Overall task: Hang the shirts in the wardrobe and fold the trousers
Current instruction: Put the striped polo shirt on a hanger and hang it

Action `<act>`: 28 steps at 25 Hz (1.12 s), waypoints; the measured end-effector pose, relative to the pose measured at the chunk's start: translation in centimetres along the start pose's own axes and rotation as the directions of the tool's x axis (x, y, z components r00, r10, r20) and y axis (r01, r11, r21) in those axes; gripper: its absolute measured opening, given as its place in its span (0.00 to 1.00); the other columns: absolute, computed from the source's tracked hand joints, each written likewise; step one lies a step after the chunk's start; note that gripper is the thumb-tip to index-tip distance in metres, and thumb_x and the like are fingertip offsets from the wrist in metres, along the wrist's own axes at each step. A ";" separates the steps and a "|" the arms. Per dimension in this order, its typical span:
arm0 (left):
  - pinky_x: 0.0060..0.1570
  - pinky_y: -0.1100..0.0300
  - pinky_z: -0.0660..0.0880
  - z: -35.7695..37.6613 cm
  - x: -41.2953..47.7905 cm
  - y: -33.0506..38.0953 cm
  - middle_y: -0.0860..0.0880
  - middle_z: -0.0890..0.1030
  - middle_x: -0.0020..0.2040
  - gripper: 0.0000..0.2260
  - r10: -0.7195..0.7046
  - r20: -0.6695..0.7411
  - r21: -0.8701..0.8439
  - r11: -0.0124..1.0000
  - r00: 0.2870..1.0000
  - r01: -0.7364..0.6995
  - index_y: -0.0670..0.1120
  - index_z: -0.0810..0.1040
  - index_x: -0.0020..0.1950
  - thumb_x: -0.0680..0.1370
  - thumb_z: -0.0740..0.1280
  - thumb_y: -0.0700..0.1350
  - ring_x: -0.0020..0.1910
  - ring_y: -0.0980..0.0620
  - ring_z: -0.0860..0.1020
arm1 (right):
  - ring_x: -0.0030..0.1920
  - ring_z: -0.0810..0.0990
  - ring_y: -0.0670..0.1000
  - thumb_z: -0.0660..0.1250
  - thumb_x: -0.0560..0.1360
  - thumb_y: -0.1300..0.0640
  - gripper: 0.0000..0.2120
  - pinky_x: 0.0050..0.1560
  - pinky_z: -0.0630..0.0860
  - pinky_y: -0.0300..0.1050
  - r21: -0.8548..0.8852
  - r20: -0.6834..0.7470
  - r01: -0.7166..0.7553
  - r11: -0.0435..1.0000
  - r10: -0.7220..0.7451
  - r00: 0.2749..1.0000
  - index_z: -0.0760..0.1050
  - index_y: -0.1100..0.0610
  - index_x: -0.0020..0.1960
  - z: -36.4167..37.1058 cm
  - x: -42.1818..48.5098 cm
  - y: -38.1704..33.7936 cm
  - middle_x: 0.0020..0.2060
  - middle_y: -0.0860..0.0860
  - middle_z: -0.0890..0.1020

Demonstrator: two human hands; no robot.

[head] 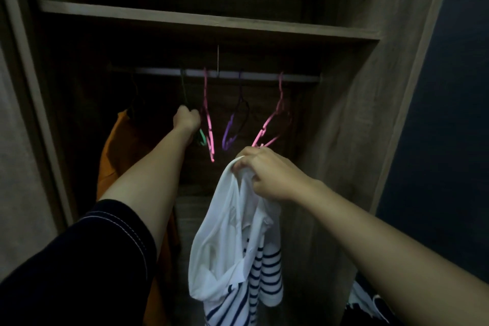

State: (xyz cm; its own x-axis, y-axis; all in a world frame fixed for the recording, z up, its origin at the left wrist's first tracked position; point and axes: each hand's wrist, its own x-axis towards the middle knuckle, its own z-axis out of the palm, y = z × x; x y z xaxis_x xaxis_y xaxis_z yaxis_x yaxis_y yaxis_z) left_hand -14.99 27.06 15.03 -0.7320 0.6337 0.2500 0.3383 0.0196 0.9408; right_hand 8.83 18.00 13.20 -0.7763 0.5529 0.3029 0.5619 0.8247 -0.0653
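- Left grip [186, 120]: arm stretched up into the wardrobe [370, 114], fingers curled round the green hanger [202, 137], just below the rail [251, 76].
- Green hanger: hook up on the rail, body edge-on to the camera, long axis near vertical. Only its lower tip shows below the fist.
- Right grip [267, 176]: clamped on the bunched top of the white shirt [227, 233], held in front of the wardrobe, below the rail.
- White shirt: hangs straight down from the fist, long axis vertical, gathered end up, loose end down.
- Striped shirt [264, 270]: hangs in the same bundle, partly behind the white fabric, stripes roughly horizontal. Can't tell whether it's a separate garment.
- Other hangers on the rail: left pink hanger [209, 124] just beside the left grip and near vertical, purple hanger [230, 132] in the middle, right pink hanger [275, 116] tilted, lower end just above the right knuckles. Contact unclear.
- Orange garment [119, 145] hangs at the rail's left end, behind the left forearm.
- Shelf [211, 21] runs across above the rail.
- Dark sleeve [92, 259] on the left upper arm.
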 end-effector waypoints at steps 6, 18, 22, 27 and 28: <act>0.43 0.59 0.70 -1.5 -3.5 1.4 0.44 0.76 0.59 0.15 0.115 -0.178 0.137 0.986 0.977 -0.092 0.41 0.70 0.65 0.79 0.61 0.43 0.51 0.47 0.76 | 0.61 0.68 0.50 0.57 0.73 0.66 0.22 0.57 0.73 0.50 0.048 -0.020 0.003 0.999 -0.002 1.000 0.73 0.51 0.64 1.3 -0.1 0.0 0.63 0.46 0.71; 0.35 0.51 0.67 -14.1 -21.6 -9.7 0.47 0.72 0.36 0.10 0.290 -0.084 0.662 0.731 0.953 -0.164 0.44 0.65 0.50 0.83 0.51 0.49 0.35 0.44 0.72 | 0.60 0.69 0.56 0.59 0.71 0.66 0.23 0.59 0.72 0.51 0.123 0.050 -0.033 0.992 0.027 0.998 0.71 0.53 0.65 10.4 -0.9 0.3 0.66 0.48 0.69; 0.28 0.67 0.69 -19.9 -24.9 -12.0 0.51 0.73 0.30 0.11 0.351 0.046 0.523 0.789 0.935 -0.322 0.49 0.68 0.41 0.82 0.56 0.48 0.27 0.57 0.74 | 0.64 0.69 0.58 0.63 0.68 0.65 0.25 0.62 0.70 0.52 0.137 0.115 -0.113 0.984 0.097 0.989 0.71 0.53 0.65 12.7 0.6 0.2 0.67 0.49 0.67; 0.26 0.74 0.67 -26.6 -28.1 -15.3 0.52 0.69 0.22 0.16 0.450 0.089 0.531 0.733 0.889 -0.424 0.54 0.62 0.34 0.80 0.62 0.45 0.26 0.64 0.76 | 0.65 0.68 0.59 0.62 0.69 0.66 0.25 0.64 0.68 0.51 0.182 0.077 -0.154 0.971 0.142 0.987 0.71 0.54 0.65 12.8 1.8 -0.4 0.68 0.50 0.66; 0.25 0.75 0.66 -27.6 -28.4 -15.7 0.52 0.71 0.23 0.16 0.460 0.117 0.521 0.726 0.880 -0.449 0.54 0.63 0.34 0.80 0.61 0.46 0.25 0.65 0.76 | 0.66 0.67 0.58 0.62 0.69 0.66 0.25 0.64 0.68 0.51 0.184 0.067 -0.158 0.970 0.148 0.987 0.71 0.54 0.65 12.6 2.0 -0.5 0.68 0.50 0.66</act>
State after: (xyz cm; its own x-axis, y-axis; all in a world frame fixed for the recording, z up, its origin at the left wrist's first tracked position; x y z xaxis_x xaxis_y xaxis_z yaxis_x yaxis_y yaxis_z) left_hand -15.81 -12.58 -0.53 -0.4191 0.6574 0.6263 0.8823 0.1322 0.4516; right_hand 3.40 20.23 1.82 -0.7022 0.6753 0.2256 0.6149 0.7349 -0.2860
